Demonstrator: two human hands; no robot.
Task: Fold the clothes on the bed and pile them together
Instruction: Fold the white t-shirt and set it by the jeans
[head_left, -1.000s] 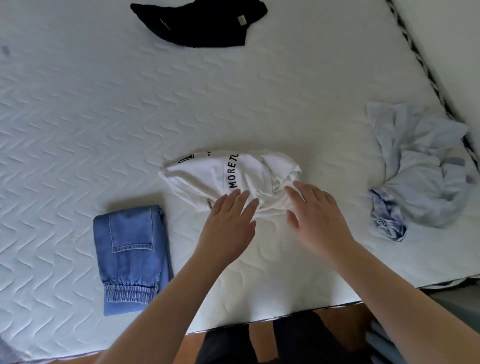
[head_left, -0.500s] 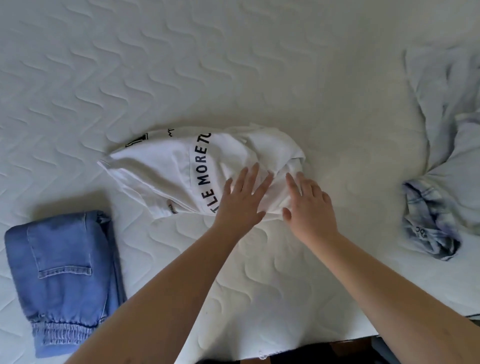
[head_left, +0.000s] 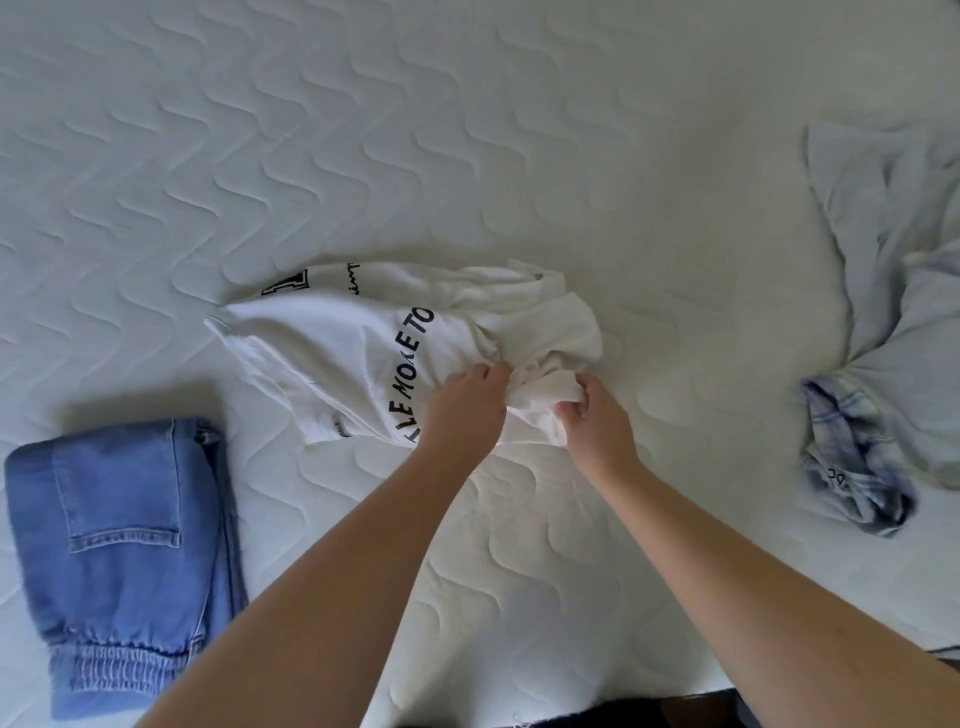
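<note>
A crumpled white T-shirt (head_left: 363, 343) with black lettering lies in the middle of the white quilted mattress (head_left: 467, 130). My left hand (head_left: 462, 410) grips the shirt's near edge beside the lettering, fingers curled into the fabric. Just to its right, my right hand (head_left: 597, 421) holds a bunched fold of the same shirt. Folded blue jeans (head_left: 124, 545) rest flat at the near left. A rumpled pale blue shirt (head_left: 893, 322) lies at the right edge, apart from both hands.
The mattress's near edge (head_left: 649, 701) runs along the bottom right, with dark floor below it. Bare mattress stretches behind the T-shirt and between it and the pale blue shirt.
Both hands lay flat on the T-shirt before; now their fingers have curled and gathered its fabric. The camera has moved closer and lower, so the black garment at the far side is out of view.
</note>
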